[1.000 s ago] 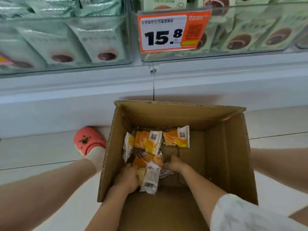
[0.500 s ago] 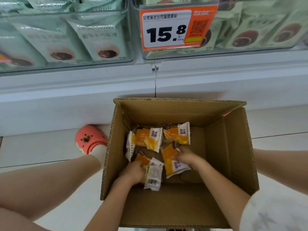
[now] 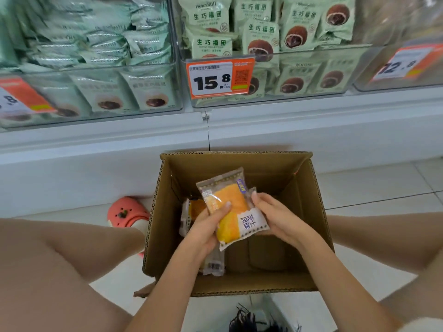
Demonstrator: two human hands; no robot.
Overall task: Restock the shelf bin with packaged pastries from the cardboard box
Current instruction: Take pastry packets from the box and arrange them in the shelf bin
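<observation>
right now both hands hold a small stack of pastry packs [image 3: 233,209] above the open box [image 3: 318,212], which sits on the pale floor [image 3: 374,185] between the person's knees. left hand [image 3: 206,226] grips the stack from the left, thumb curled over the front of the top pack, fingers hidden behind. right hand [image 3: 275,216] cups the right edge, fingers bent round it, fingertips [image 3: 254,195] at the upper corner. top pack is clear wrap over an orange-yellow cake, with a white label at its lower right; how many packs lie under it i cannot tell. another pack hangs below the left wrist, and more packs [image 3: 191,209] lie in the box at its left wall, partly hidden by the hand. behind the box runs a white shelf base [image 3: 96,164], and above it clear bins [image 3: 299,97] hold green packs [image 3: 261,37] with a brown round bun printed on them. an orange price tag [image 3: 219,79] reading 15.8 hangs on the middle bin. a pink shoe [image 3: 127,212] rests left of the box
</observation>
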